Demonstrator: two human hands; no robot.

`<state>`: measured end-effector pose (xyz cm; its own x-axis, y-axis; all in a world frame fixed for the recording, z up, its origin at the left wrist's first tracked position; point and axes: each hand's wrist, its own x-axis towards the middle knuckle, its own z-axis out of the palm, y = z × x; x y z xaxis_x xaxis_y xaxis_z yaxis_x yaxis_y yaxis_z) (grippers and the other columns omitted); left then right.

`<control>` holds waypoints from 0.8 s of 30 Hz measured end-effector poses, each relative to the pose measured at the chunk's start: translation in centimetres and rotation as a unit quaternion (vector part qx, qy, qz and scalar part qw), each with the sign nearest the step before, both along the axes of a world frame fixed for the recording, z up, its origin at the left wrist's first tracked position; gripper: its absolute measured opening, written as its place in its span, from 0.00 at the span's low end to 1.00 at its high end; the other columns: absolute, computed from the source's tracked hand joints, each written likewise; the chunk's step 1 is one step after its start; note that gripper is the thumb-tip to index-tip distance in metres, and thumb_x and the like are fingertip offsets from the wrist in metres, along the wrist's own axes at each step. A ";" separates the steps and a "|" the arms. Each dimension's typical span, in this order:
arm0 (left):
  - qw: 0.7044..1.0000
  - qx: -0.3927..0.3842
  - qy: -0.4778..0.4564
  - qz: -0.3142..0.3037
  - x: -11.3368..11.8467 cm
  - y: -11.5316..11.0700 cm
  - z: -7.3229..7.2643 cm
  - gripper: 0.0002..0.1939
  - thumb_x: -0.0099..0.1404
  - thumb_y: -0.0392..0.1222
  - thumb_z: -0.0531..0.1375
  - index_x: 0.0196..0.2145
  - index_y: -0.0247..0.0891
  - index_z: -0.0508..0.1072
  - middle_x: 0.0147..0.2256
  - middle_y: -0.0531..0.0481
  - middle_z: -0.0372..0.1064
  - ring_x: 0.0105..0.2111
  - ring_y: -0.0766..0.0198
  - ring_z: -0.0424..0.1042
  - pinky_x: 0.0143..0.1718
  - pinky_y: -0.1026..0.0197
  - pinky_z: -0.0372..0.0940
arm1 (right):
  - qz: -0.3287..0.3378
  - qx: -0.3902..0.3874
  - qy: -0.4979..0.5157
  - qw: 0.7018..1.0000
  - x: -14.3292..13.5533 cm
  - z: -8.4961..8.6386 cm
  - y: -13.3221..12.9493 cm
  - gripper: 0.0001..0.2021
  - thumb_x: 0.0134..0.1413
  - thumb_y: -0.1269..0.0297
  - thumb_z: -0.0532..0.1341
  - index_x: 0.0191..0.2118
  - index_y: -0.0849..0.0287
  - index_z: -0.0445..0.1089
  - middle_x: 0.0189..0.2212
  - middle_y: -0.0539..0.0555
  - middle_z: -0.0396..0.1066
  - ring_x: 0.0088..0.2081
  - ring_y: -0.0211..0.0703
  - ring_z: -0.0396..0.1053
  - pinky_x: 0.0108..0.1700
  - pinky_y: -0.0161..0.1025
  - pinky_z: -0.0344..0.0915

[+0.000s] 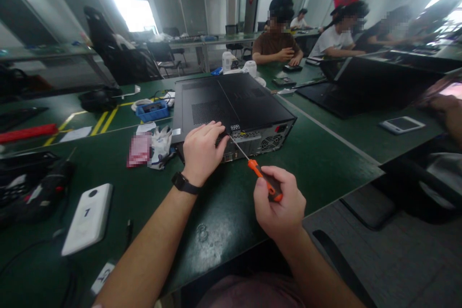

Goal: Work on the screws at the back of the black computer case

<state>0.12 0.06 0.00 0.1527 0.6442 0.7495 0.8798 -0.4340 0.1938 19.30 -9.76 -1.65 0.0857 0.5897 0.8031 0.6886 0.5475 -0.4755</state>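
Observation:
A black computer case (pixel 234 98) lies flat on the green table, its metal rear panel with a round fan grille turned toward me. My right hand (pixel 279 202) is wrapped round the orange and black handle of a screwdriver (pixel 265 180). The screwdriver's thin shaft points up and left to the upper edge of the rear panel. At that edge rests my left hand (pixel 204 149), wearing a black watch, its fingers bent together beside the shaft's tip. What those fingers hold, if anything, is hidden.
Left of the case are a blue tray (pixel 152 111), a white glove (pixel 161 148) and a pink packet (pixel 139 150). A white power bank (pixel 88 219) lies nearer, left of my forearm. A phone (pixel 402 124) is at right. Several people sit across the table.

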 end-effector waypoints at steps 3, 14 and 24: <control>1.000 0.000 -0.001 0.000 0.0 0.0 0.0 0.09 0.71 0.41 0.64 0.47 0.39 0.79 0.52 0.45 0.81 0.55 0.52 0.79 0.60 0.47 0.69 | -0.017 -0.008 0.004 1.000 0.1 -0.2 -0.1 0.08 0.66 0.66 0.61 0.48 0.55 0.71 0.35 0.52 0.80 0.27 0.38 0.76 0.34 0.37 0.76; 1.000 -0.001 0.001 0.005 0.0 0.0 -0.1 0.10 0.70 0.42 0.64 0.48 0.39 0.79 0.52 0.45 0.81 0.55 0.52 0.79 0.61 0.46 0.69 | 0.030 0.021 0.002 0.999 0.1 0.1 0.2 0.11 0.63 0.67 0.60 0.50 0.57 0.69 0.37 0.53 0.77 0.35 0.41 0.78 0.38 0.38 0.77; 1.000 -0.007 -0.002 0.005 0.0 0.0 0.0 0.10 0.71 0.42 0.63 0.49 0.40 0.79 0.53 0.45 0.81 0.56 0.52 0.79 0.61 0.46 0.68 | 0.009 -0.018 0.015 1.000 0.3 -0.6 0.0 0.11 0.66 0.65 0.61 0.52 0.57 0.69 0.37 0.53 0.79 0.31 0.41 0.79 0.37 0.38 0.77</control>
<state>0.12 0.06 -0.02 0.1426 0.6567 0.7405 0.8833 -0.4220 0.2041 19.58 -9.80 -2.20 0.0989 0.6197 0.7786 0.6640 0.5417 -0.5155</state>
